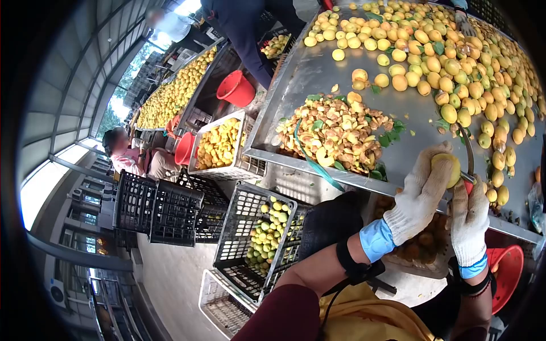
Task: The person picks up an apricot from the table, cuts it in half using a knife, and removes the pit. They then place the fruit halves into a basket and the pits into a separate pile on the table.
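Note:
My left hand (pixel 420 192), in a soiled white knit glove, has its fingers closed around a yellow apricot (pixel 450 170) above the near edge of the metal table. Right beside it, my gloved right hand (pixel 470 223) grips a curved knife (pixel 469 149) with a red handle; the blade points away from me, up against the fruit. Whole apricots (pixel 449 71) lie spread over the far and right part of the table. To the left of my hands is a heap of cut, browned apricot pieces (pixel 341 133) with some green leaves.
The metal table's raised rim (pixel 318 165) runs before me, with a green strap (pixel 307 150) hanging over it. A black crate (pixel 227 227) of greenish fruit and a white crate (pixel 242 162) of apricot halves stand left. A red basin (pixel 506 278) is low right. Other people work nearby.

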{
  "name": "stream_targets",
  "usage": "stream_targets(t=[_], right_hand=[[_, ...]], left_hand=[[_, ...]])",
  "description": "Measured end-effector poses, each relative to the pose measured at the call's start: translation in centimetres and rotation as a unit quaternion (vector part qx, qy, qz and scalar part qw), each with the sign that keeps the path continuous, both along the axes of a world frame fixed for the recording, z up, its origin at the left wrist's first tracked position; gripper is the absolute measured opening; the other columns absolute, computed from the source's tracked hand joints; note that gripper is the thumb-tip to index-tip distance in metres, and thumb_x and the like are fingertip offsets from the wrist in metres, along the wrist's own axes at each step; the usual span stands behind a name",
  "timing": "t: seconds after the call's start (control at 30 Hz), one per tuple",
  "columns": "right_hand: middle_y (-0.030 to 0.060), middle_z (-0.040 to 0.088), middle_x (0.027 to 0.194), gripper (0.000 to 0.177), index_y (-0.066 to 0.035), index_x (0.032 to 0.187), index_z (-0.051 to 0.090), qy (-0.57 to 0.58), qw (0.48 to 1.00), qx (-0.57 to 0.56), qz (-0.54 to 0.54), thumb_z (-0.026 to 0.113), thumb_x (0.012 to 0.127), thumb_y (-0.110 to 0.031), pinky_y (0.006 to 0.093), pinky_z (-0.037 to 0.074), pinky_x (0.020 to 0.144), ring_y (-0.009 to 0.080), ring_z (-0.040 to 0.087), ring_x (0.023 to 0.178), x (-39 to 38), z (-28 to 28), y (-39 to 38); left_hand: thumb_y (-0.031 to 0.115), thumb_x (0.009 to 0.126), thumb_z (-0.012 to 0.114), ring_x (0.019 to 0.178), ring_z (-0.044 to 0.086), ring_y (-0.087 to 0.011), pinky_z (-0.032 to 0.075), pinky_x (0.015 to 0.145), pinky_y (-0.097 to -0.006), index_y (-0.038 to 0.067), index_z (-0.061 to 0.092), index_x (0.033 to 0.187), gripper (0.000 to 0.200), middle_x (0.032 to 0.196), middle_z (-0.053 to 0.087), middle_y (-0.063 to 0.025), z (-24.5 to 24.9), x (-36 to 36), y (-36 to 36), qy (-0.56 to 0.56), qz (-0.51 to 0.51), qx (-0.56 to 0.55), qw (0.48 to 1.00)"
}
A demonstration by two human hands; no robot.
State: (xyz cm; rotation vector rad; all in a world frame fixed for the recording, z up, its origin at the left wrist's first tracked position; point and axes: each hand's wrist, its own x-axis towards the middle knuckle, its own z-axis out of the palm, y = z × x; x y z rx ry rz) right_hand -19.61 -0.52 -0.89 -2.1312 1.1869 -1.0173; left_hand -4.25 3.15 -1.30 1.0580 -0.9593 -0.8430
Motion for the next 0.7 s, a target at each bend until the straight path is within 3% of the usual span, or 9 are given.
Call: stream_targets(t=[0.03, 0.23, 0.33, 0.43, 0.57, 0.6, 0.63, 0.67, 0.7], right_hand=[[0.0048, 0.061, 0.08, 0.042, -0.004, 0.143, 0.052, -0.071, 0.967, 0.246, -0.005, 0.06, 0.108, -0.026, 0.0258, 0.05, 0.053, 0.0111, 0.06, 0.062, 0.3, 0.4, 0.4], [0.0023, 0.059, 0.079, 0.034, -0.006, 0.132, 0.053, -0.161, 0.918, 0.358, 0.053, 0.053, 0.111, -0.032, 0.023, 0.044, 0.044, 0.0066, 0.05, 0.051, 1.8, 0.0, 0.5], [0.0014, 0.059, 0.076, 0.025, -0.008, 0.116, 0.056, -0.219, 0.87, 0.434, 0.08, 0.053, 0.111, -0.032, 0.0229, 0.039, 0.038, 0.0074, 0.048, 0.045, 2.0, 0.2, -0.2], [0.0007, 0.054, 0.064, 0.031, -0.01, 0.099, 0.06, -0.308, 0.76, 0.566, 0.083, 0.052, 0.111, -0.038, 0.024, 0.031, 0.033, 0.0082, 0.043, 0.039, 2.1, 0.2, -0.9], [-0.0012, 0.042, 0.055, 0.047, -0.011, 0.084, 0.054, -0.34, 0.629, 0.686, 0.133, 0.049, 0.109, -0.05, 0.0279, 0.026, 0.03, 0.0132, 0.034, 0.032, 1.6, 1.1, -1.7], [-0.001, 0.042, 0.056, 0.046, -0.012, 0.083, 0.054, -0.382, 0.536, 0.729, 0.191, 0.05, 0.109, -0.049, 0.0287, 0.027, 0.031, 0.0135, 0.035, 0.033, 1.5, 1.3, -1.7], [-0.0007, 0.042, 0.057, 0.045, -0.013, 0.083, 0.053, -0.42, 0.437, 0.758, 0.239, 0.05, 0.109, -0.048, 0.0294, 0.028, 0.032, 0.0138, 0.036, 0.034, 1.0, 1.7, -1.6], [0.0, 0.044, 0.059, 0.041, -0.014, 0.085, 0.054, -0.391, 0.502, 0.73, 0.252, 0.052, 0.109, -0.047, 0.03, 0.029, 0.034, 0.0139, 0.039, 0.038, 1.1, 1.4, -1.5], [-0.0046, 0.044, 0.056, 0.043, -0.017, 0.078, 0.05, -0.357, 0.654, 0.663, 0.075, 0.049, 0.11, -0.045, 0.0264, 0.039, 0.039, 0.0109, 0.047, 0.044, 2.3, 2.1, -0.5]], left_hand=[[0.027, 0.114, 0.047, 0.115, 0.059, -0.0154, 0.051, 0.1, -0.0309, 0.002, 0.052, 0.14, 0.037, 0.131, 0.058, -0.0124, -0.3, 0.2, 0.2, 0.001, 0.002, 0.0, 1.0], [0.018, 0.112, 0.049, 0.118, 0.061, -0.023, 0.051, 0.102, -0.0338, -0.002, 0.052, 0.137, 0.032, 0.134, 0.058, -0.0185, -0.3, 1.4, 1.0, -0.116, 0.035, -0.034, 0.992], [0.012, 0.109, 0.051, 0.117, 0.063, -0.0274, 0.051, 0.103, -0.0342, -0.002, 0.053, 0.137, 0.031, 0.132, 0.059, -0.0182, 1.0, 2.0, 0.8, 0.093, -0.043, 0.079, 0.992], [0.016, 0.11, 0.051, 0.117, 0.061, -0.022, 0.049, 0.104, -0.0336, -0.002, 0.055, 0.135, 0.03, 0.132, 0.06, -0.0151, 0.5, 2.9, 1.1, -0.146, -0.016, 0.025, 0.989], [-0.003, 0.101, 0.051, 0.114, 0.062, -0.0321, 0.051, 0.102, -0.0375, -0.003, 0.06, 0.128, 0.028, 0.128, 0.06, -0.0181, -1.7, 3.4, 0.0, 0.013, -0.037, 0.08, 0.996], [-0.005, 0.1, 0.048, 0.114, 0.063, -0.0295, 0.052, 0.1, -0.0374, -0.001, 0.06, 0.127, 0.029, 0.123, 0.062, -0.0164, -1.8, 4.8, -0.4, -0.317, 0.004, -0.11, 0.942], [-0.003, 0.102, 0.045, 0.115, 0.064, -0.0296, 0.052, 0.099, -0.0398, -0.001, 0.061, 0.125, 0.028, 0.118, 0.065, -0.015, -4.9, 5.0, -0.6, -0.363, 0.038, -0.073, 0.928], [0.004, 0.104, 0.049, 0.115, 0.065, -0.0301, 0.053, 0.098, -0.0414, 0.001, 0.061, 0.126, 0.026, 0.122, 0.065, -0.0151, -4.5, 4.7, -0.8, -0.332, 0.009, -0.061, 0.941], [0.01, 0.105, 0.052, 0.115, 0.066, -0.0306, 0.054, 0.097, -0.0429, 0.002, 0.061, 0.127, 0.025, 0.127, 0.066, -0.0151, -3.8, 5.1, -0.9, -0.297, -0.024, -0.05, 0.953]])
